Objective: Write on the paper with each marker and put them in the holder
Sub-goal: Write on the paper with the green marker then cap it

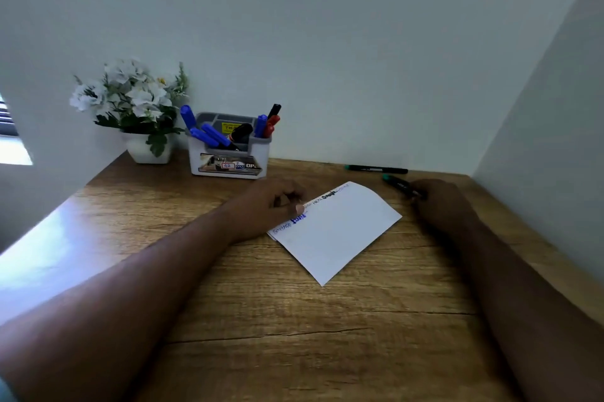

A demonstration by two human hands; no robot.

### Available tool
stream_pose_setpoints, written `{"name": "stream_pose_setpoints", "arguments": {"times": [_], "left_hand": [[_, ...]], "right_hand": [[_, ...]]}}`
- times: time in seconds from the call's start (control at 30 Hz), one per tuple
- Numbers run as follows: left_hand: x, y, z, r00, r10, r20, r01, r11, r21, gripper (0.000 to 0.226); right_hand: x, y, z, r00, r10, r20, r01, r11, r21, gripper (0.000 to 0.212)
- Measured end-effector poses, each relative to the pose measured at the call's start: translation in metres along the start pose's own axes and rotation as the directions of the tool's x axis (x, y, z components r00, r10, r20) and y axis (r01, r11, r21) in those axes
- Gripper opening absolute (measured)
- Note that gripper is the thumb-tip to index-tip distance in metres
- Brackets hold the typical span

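Left hand [271,205] flat-pressed on the near-left edge of the paper [336,231], grip loosely curled and holding nothing. Right hand [441,205] just right of the paper, grip closed around a green-capped marker [400,184] low over the wooden surface [277,320]. Second green marker [376,168] lying behind it, near the wall. Holder [228,153] at the back, filled with blue, red and black markers, beside a white flower pot [148,150].

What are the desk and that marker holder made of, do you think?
The desk looks like wood or a wood-look laminate: brown grain lines, with a soft sheen where light falls. The marker holder seems to be moulded plastic, a smooth white body with a grey top rim.
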State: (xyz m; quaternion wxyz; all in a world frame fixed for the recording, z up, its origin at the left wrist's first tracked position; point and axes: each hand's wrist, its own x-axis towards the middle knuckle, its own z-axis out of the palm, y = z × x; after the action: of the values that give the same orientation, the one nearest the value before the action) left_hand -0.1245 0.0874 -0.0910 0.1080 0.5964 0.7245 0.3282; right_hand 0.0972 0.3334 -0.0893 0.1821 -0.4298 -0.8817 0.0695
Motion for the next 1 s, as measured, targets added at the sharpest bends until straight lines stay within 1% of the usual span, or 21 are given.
{"name": "stream_pose_setpoints", "arguments": {"times": [0.07,0.13,0.2,0.23,0.27,0.3,0.33,0.37,0.4,0.43,0.47,0.6,0.67,0.7,0.77,0.83,0.9,0.93,0.97,1.0], "left_hand": [[0.000,-0.001,0.000,1.000,0.002,-0.012,-0.002,1.000,0.007,0.023],[0.001,-0.002,0.001,0.999,0.011,-0.033,-0.010,1.000,0.003,0.022],[0.002,-0.004,0.002,0.996,0.021,-0.089,-0.022,1.000,-0.013,0.021],[0.002,-0.004,0.003,0.991,0.036,-0.133,-0.038,0.999,-0.014,0.022],[0.002,-0.004,0.003,0.981,0.056,-0.183,-0.059,0.998,-0.013,0.024],[0.001,-0.003,0.003,0.969,0.079,-0.234,-0.085,0.996,-0.016,0.028],[0.000,0.000,0.003,0.955,0.104,-0.279,-0.117,0.993,-0.030,0.032],[-0.002,0.003,0.003,0.943,0.124,-0.309,-0.147,0.988,-0.053,0.038],[-0.003,0.007,0.003,0.936,0.136,-0.326,-0.170,0.982,-0.078,0.044],[-0.003,0.010,0.003,0.933,0.139,-0.331,-0.180,0.979,-0.098,0.048],[-0.004,0.012,0.003,0.933,0.147,-0.329,-0.188,0.977,-0.098,0.048],[0.000,0.011,0.006,0.915,0.276,-0.295,-0.273,0.961,0.050,0.033],[-0.001,0.012,0.006,0.914,0.302,-0.272,-0.299,0.953,0.052,0.030],[-0.001,0.011,0.005,0.913,0.312,-0.262,-0.311,0.949,0.048,0.030],[0.000,0.010,0.004,0.914,0.326,-0.242,-0.323,0.945,0.051,0.030],[0.001,0.008,0.004,0.931,0.303,-0.202,-0.299,0.953,0.055,0.029],[0.001,0.005,0.002,0.960,0.239,-0.149,-0.237,0.971,0.033,0.026],[0.001,0.004,0.000,0.972,0.198,-0.129,-0.198,0.980,0.018,0.024],[0.000,0.002,-0.003,0.980,0.153,-0.128,-0.155,0.988,-0.006,0.022],[-0.001,0.000,-0.007,0.983,0.104,-0.150,-0.112,0.993,-0.045,0.021]], "right_hand": [[0.001,-0.006,0.002,0.999,-0.035,-0.017,0.036,0.999,0.038,0.035],[0.002,-0.012,0.002,0.994,-0.100,-0.045,0.103,0.993,0.062,0.035],[0.002,-0.024,-0.004,0.975,-0.172,-0.142,0.186,0.979,0.089,0.033],[0.001,-0.034,-0.008,0.960,-0.181,-0.213,0.219,0.960,0.173,0.031],[-0.003,-0.048,-0.013,0.952,-0.145,-0.268,0.237,0.907,0.349,0.028],[-0.009,-0.065,-0.018,0.955,-0.096,-0.282,0.249,0.776,0.580,0.023],[-0.017,-0.083,-0.022,0.967,-0.074,-0.245,0.241,0.584,0.775,0.018],[-0.025,-0.099,-0.023,0.978,-0.095,-0.187,0.209,0.380,0.901,0.018],[-0.031,-0.113,-0.020,0.981,-0.144,-0.130,0.161,0.229,0.960,0.019],[-0.038,-0.124,-0.015,0.976,-0.201,-0.083,0.115,0.154,0.981,0.019],[-0.045,-0.132,-0.011,0.969,-0.241,-0.051,0.091,0.160,0.983,0.019],[-0.056,-0.139,0.002,0.957,-0.287,0.046,0.044,0.300,0.953,0.013],[-0.055,-0.138,0.003,0.952,-0.292,0.093,0.031,0.394,0.918,0.014],[-0.054,-0.137,0.003,0.950,-0.294,0.107,0.024,0.411,0.911,0.016],[-0.051,-0.138,0.004,0.940,-0.306,0.153,-0.031,0.369,0.929,0.021],[-0.049,-0.139,0.005,0.903,-0.341,0.261,-0.162,0.292,0.943,0.024],[-0.047,-0.137,0.004,0.836,-0.396,0.381,-0.303,0.247,0.921,0.029],[-0.044,-0.134,0.004,0.809,-0.416,0.415,-0.348,0.229,0.909,0.032],[-0.041,-0.129,0.002,0.803,-0.421,0.422,-0.370,0.204,0.906,0.035],[-0.038,-0.123,0.001,0.816,-0.409,0.407,-0.372,0.168,0.913,0.039]]}}
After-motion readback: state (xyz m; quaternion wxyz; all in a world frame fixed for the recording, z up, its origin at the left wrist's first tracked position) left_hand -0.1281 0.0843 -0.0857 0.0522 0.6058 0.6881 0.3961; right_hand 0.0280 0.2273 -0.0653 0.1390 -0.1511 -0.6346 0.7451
